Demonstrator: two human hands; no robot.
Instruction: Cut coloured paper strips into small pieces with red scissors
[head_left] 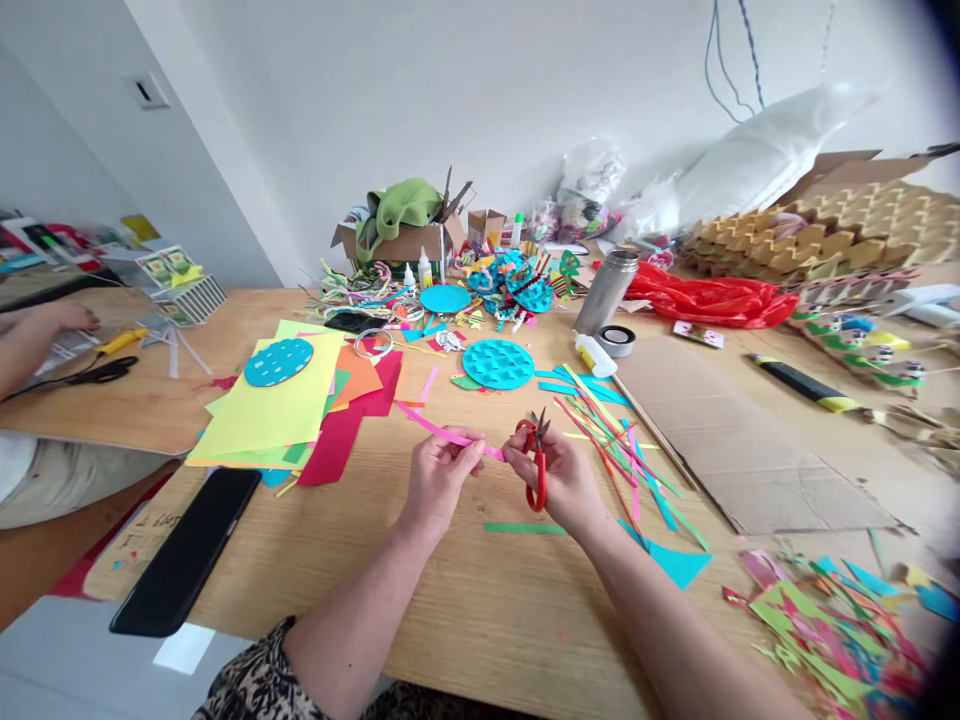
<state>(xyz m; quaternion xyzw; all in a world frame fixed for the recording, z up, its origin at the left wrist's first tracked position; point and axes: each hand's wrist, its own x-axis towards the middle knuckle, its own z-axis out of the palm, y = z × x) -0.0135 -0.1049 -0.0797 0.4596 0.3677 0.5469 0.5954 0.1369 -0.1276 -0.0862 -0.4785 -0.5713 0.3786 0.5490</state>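
A narrow pink paper strip [427, 423] stretches between my two hands above the table. My left hand [441, 475] pinches it between thumb and fingers, with a long end sticking out to the left. The strip's other end is at the fingertips of my right hand [564, 475]. That same hand is closed on red-handled scissors [540, 480], their dark blades pointing up and away. A green paper strip [523, 527] lies on the wood beneath my hands. Just beyond them is a blue disc with a raised pattern [498, 364].
Coloured paper sheets [262, 420] and a black phone [187, 550] lie left. Cut strips [637, 450], cardboard [720, 450] and paper scraps [817, 630] spread rightward. A metal flask [606, 290] and a glue bottle [595, 355] are behind. Another person's hand [71, 317] shows far left.
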